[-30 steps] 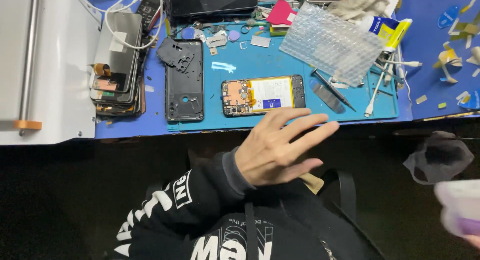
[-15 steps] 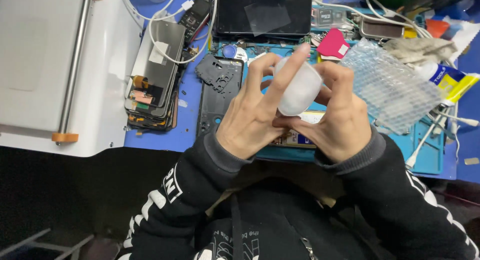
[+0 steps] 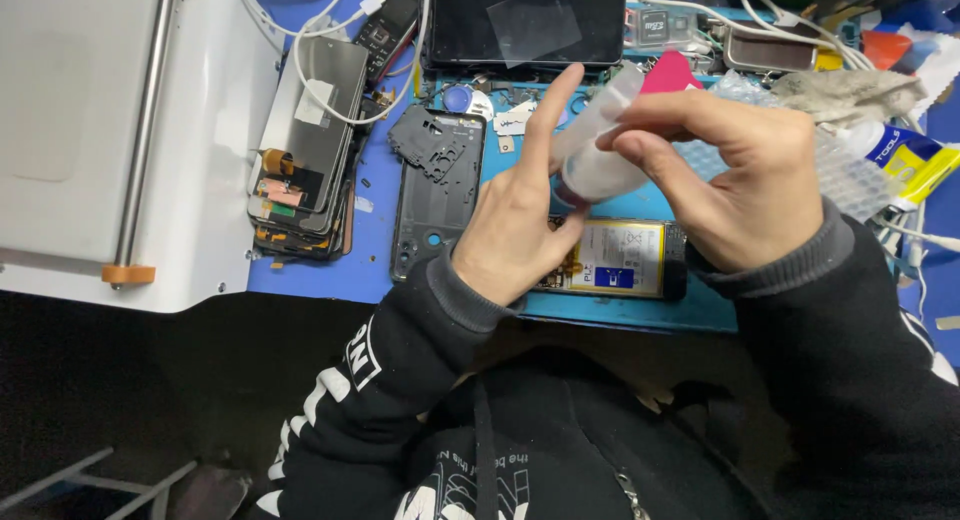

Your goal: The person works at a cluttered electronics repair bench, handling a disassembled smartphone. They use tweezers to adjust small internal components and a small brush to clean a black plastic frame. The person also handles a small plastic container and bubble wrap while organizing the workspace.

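Head view: one small translucent bottle (image 3: 598, 150) is held above the blue tabletop (image 3: 375, 242), pinched by the right hand (image 3: 735, 185) fingers. The left hand (image 3: 520, 225) is set against its lower end, fingers spread, index raised. Below the hands, one opened phone (image 3: 618, 260) with a yellow battery is seen. Beside it one black phone frame (image 3: 432, 195); further left, one stack of screens (image 3: 305, 165).

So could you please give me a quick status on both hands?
Right hand gripping small translucent bottle. Left hand touching it. Both over opened phone.
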